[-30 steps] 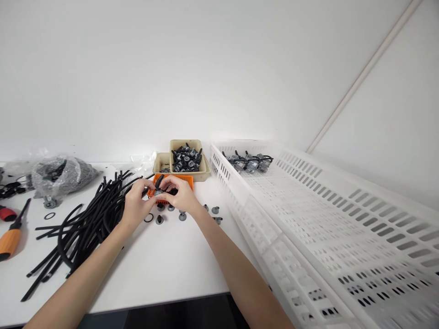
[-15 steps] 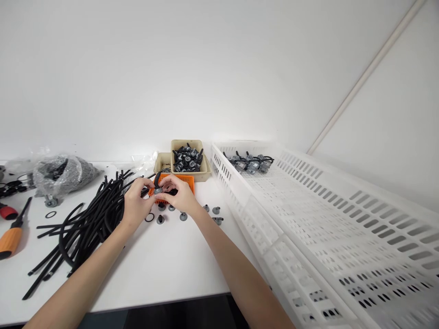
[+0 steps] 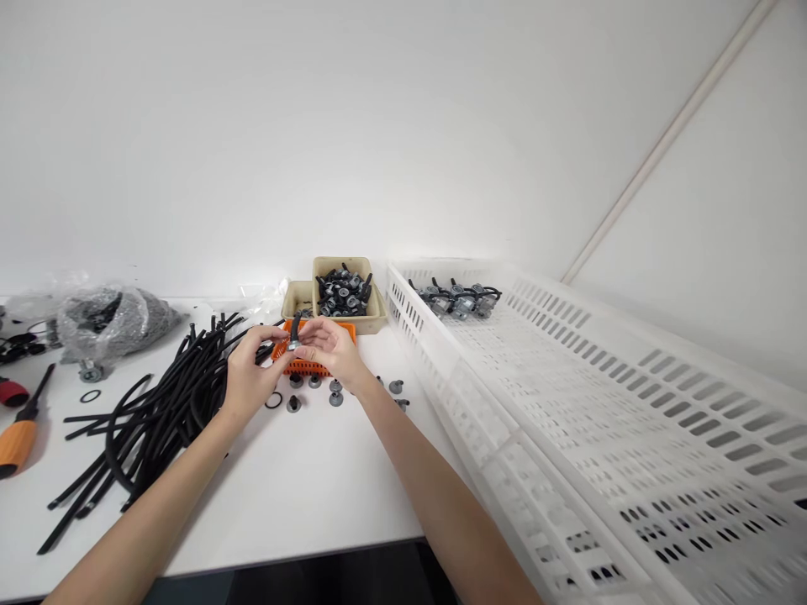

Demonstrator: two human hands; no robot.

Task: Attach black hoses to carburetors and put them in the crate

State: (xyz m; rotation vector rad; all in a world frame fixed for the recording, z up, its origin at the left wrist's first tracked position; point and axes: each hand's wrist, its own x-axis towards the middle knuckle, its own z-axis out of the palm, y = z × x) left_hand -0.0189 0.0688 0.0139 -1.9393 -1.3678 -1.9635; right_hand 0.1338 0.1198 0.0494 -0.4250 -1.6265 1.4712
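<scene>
The left hand (image 3: 250, 370) and right hand (image 3: 337, 353) pinch a round grey, black-tubed fitting (image 3: 294, 333) — fingertips closed on it. An orange slotted plastic basket (image 3: 310, 368) sits near.

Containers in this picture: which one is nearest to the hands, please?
The orange basket, which the right hand partly covers. The beige bins stand farther back; the white crate is to the right.

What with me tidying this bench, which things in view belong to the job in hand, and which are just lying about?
Seem part of the job:
Grey-and-black fitting, held between left hand and right hand
Loose grey fittings near the hands
Orange basket by the hands

Seem just lying about:
Orange-handled tool, probably a screwdriver
Red-and-black handle
Crumpled clear plastic
</scene>
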